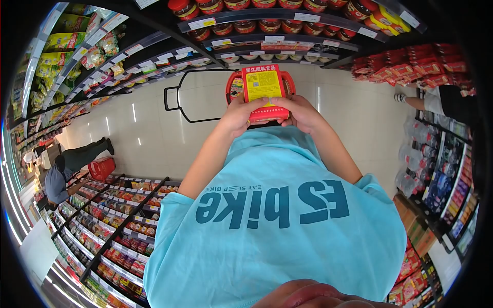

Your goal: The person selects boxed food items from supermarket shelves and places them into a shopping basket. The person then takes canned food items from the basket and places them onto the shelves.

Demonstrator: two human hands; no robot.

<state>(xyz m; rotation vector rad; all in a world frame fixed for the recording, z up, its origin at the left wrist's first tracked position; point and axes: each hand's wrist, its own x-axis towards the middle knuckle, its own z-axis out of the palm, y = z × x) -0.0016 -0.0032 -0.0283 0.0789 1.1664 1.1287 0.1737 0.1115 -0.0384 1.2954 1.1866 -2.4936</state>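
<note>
Light-blue cloth of my short-sleeved T-shirt, printed with dark teal lettering, spreads widest and closest below me. Beyond its hem, both my hands are closed on a red-and-yellow printed box, which sits upright-looking in front of my waist. My left hand grips its left edge and my right hand its right; each thumb lies across the printed face, the tips nearly meeting at the middle. My fingers curl behind and under the box, mostly out of sight, parted only by its thickness.

Past the box is a red plastic basket with a rounded rim. A multicoloured packet shows inside on the left; the box hides most of the other contents, and I cannot tell whether it touches the basket. A thin black loop-shaped frame extends to the left over the pale, glossy tiled floor.

Farther out, glass jars with red lids line dark shelves ahead, and red packets hang at the right above clear plastic bottles. Well off to the left, a person in dark trousers is near another red basket.
</note>
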